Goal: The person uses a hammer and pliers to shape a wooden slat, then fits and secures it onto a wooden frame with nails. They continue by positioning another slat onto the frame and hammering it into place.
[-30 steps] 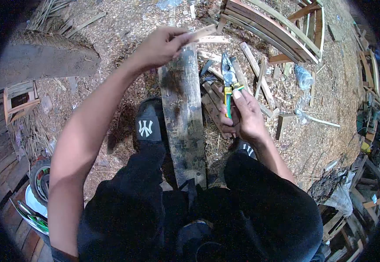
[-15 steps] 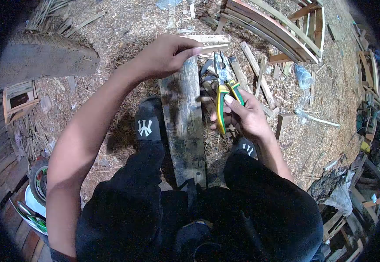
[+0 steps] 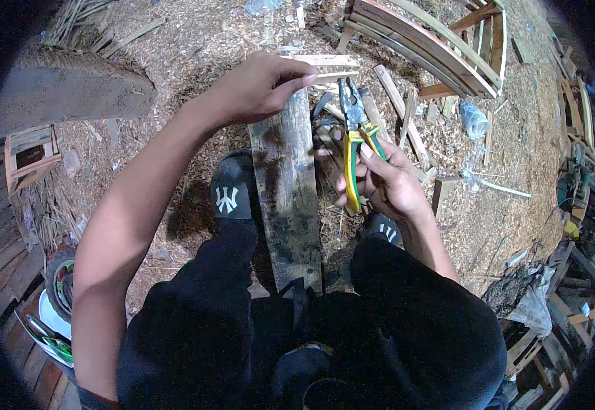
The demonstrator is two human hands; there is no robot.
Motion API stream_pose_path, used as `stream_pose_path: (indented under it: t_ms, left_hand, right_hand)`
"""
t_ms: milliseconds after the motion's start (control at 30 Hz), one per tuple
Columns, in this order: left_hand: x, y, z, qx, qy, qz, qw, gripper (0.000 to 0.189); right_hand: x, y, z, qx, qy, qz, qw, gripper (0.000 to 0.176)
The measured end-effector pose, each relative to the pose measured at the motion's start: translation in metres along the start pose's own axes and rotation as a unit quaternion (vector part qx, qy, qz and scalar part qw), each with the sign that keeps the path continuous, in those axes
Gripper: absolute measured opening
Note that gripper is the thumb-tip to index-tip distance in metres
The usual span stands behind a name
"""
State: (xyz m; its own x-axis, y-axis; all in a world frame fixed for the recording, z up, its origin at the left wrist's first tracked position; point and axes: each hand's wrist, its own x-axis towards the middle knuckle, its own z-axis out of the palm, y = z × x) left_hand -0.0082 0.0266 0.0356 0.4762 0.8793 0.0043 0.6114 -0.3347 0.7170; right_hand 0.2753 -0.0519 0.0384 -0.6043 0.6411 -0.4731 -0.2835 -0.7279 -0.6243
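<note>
My left hand pinches a thin pale wooden piece over the far end of a worn plank. To its right, my right hand grips pliers by their yellow and green handles. The pliers' jaws point away from me, a little apart, close to the right end of the wooden piece. Whether they touch it I cannot tell. A dark-headed tool lies beyond the plank, partly hidden by the pliers and my right hand.
A curved slatted wooden frame lies at the upper right, near loose wood strips and a plastic bottle. A thick timber is at the left. A white bucket stands at the lower left.
The pliers have turned slightly in my right hand, and their jaws have shifted slightly up towards the wooden piece's end. My left hand has barely moved.
</note>
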Motion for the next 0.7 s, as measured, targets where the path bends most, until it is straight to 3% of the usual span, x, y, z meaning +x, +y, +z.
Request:
stream_pose_path:
  t_ms: [33, 100, 167, 233, 300, 433, 633, 700]
  left_hand:
    - [0.0, -0.003, 0.002, 0.0, 0.0, 0.0, 1.0, 0.025]
    - [0.001, -0.005, 0.004, 0.009, 0.055, 0.082, 0.995, 0.025]
    - [-0.002, -0.003, 0.002, 0.01, 0.042, 0.068, 0.997, 0.024]
    - [-0.003, 0.002, -0.002, 0.011, 0.029, 0.054, 0.998, 0.024]
    - [-0.003, 0.005, -0.006, 0.017, -0.018, 0.023, 0.999, 0.023]
    - [-0.003, 0.008, -0.003, 0.004, 0.005, 0.049, 0.999, 0.022]
    - [-0.005, 0.009, -0.006, 0.026, -0.032, 0.008, 0.999, 0.02]
    - [-0.007, 0.005, -0.001, 0.005, 0.018, 0.069, 0.997, 0.02]
  right_hand:
    - [0.0, 0.0, -0.002, 0.004, -0.016, 0.0, 1.0, 0.036]
    - [-0.002, -0.001, -0.004, 0.018, -0.015, 0.017, 1.0, 0.037]
    - [-0.002, 0.001, -0.005, 0.033, -0.015, 0.035, 0.999, 0.039]
    - [0.0, 0.004, -0.006, 0.125, -0.072, 0.033, 0.989, 0.042]
    - [0.0, 0.003, 0.0, 0.12, -0.058, 0.035, 0.99, 0.044]
    - [-0.003, -0.002, 0.018, 0.127, -0.041, 0.06, 0.989, 0.055]
    - [-0.005, 0.005, -0.001, 0.208, -0.129, 0.108, 0.964, 0.044]
    - [-0.007, 0.006, 0.002, 0.19, -0.102, 0.113, 0.97, 0.041]
